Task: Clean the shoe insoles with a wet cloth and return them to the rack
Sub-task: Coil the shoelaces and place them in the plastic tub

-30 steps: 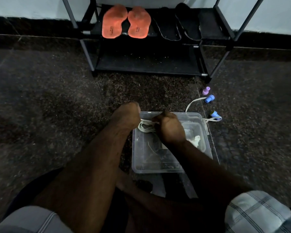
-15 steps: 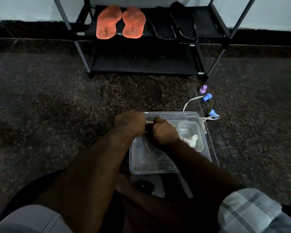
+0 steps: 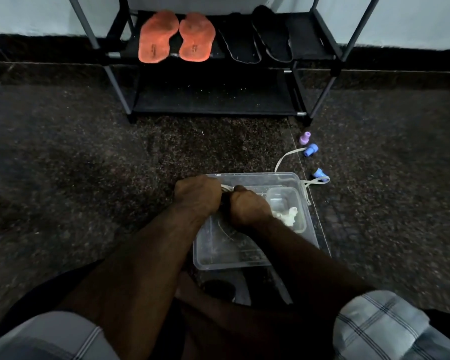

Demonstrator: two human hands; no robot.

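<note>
Both my fists, left hand [image 3: 196,194] and right hand [image 3: 248,206], curled tight round twisted pale cloth [image 3: 226,188] over clear plastic tub [image 3: 244,261]; fuzzy orange insoles [image 3: 176,36] on far black rack [image 3: 312,35].

Dim, underexposed, grainy; brightest along pale wall [image 3: 413,19] at top of frame; wide-angle bending at edges; soft blur throughout.

We are seeing two flat orange foam insoles [image 3: 176,37] lying side by side on the black metal rack [image 3: 315,41], beside two dark insoles [image 3: 257,38]. A twisted white wet cloth [image 3: 226,188] is showing between our fists.
</note>
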